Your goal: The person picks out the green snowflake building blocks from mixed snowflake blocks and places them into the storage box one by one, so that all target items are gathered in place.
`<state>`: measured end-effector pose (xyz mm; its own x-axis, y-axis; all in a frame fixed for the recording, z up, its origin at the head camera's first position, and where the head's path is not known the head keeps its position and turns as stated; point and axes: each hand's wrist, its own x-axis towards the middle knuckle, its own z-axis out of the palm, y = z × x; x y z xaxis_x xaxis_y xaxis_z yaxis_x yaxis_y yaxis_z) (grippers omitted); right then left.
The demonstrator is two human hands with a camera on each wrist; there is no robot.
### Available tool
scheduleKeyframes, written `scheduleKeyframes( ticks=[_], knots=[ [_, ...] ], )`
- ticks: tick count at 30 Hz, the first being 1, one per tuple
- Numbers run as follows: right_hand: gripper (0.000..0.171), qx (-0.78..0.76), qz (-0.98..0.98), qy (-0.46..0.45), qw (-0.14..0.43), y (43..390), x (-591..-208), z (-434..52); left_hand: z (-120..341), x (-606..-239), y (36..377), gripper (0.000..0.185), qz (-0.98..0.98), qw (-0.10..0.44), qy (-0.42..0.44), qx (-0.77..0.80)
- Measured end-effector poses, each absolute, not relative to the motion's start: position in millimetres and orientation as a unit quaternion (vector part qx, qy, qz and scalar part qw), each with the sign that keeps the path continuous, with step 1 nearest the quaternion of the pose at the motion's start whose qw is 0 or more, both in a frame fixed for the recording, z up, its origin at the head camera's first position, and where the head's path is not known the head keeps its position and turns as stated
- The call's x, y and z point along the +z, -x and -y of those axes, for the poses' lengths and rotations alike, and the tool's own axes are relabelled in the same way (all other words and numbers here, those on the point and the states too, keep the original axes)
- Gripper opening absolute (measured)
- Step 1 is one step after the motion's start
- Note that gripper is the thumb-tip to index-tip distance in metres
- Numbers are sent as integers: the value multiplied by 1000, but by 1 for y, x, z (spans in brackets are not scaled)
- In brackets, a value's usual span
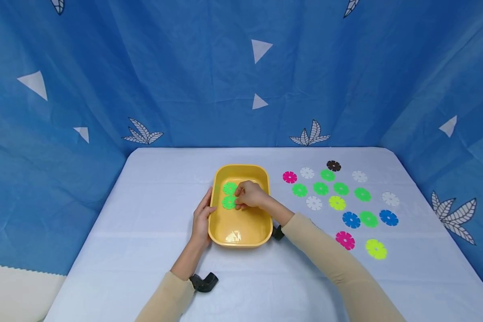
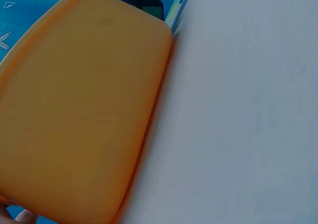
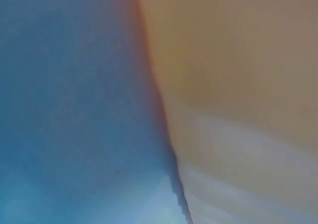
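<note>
A yellow tray (image 1: 241,232) stands in the middle of the white table (image 1: 145,250). Two green flower-shaped discs lie inside it, one at the far left (image 1: 229,188) and one just nearer (image 1: 227,203). My right hand (image 1: 239,201) reaches into the tray with curled fingers and pinches the edge of the nearer green disc. My left hand (image 1: 208,202) lies flat against the tray's outer left wall, fingers straight. The left wrist view shows only the tray's orange-yellow wall (image 2: 84,110) and the table (image 2: 238,134). In the right wrist view the tray wall (image 3: 238,60) is a blur.
Several flower discs lie scattered on the table right of the tray: green (image 1: 320,188), white (image 1: 314,203), blue (image 1: 351,219), pink (image 1: 345,239), yellow-green (image 1: 376,248) and one dark brown (image 1: 333,166). Blue patterned curtains (image 1: 241,76) close in the back and sides.
</note>
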<state>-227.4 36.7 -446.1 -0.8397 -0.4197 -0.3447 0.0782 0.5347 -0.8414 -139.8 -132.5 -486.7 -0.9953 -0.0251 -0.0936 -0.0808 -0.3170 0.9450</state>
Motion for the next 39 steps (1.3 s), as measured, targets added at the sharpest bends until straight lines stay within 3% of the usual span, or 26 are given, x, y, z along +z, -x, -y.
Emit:
scheduleKeyframes(
  ticks=[8, 15, 21, 29, 39],
  knots=[
    [16, -491, -823, 147, 244, 224, -442, -43, 132, -487, 140, 66, -585, 17, 51, 809],
    [26, -519, -802, 179, 235, 208, -416, -70, 132, -488, 140, 65, -583, 13, 52, 810],
    [33, -503, -829, 145, 196, 204, -407, -120, 132, -487, 139, 65, -586, 11, 57, 808],
    [45, -461, -875, 9, 147, 217, -419, -188, 132, -487, 138, 65, -583, 14, 64, 810],
    [51, -453, -882, -35, 126, 226, -437, -218, 132, -488, 139, 64, -585, 9, 55, 809]
  ],
)
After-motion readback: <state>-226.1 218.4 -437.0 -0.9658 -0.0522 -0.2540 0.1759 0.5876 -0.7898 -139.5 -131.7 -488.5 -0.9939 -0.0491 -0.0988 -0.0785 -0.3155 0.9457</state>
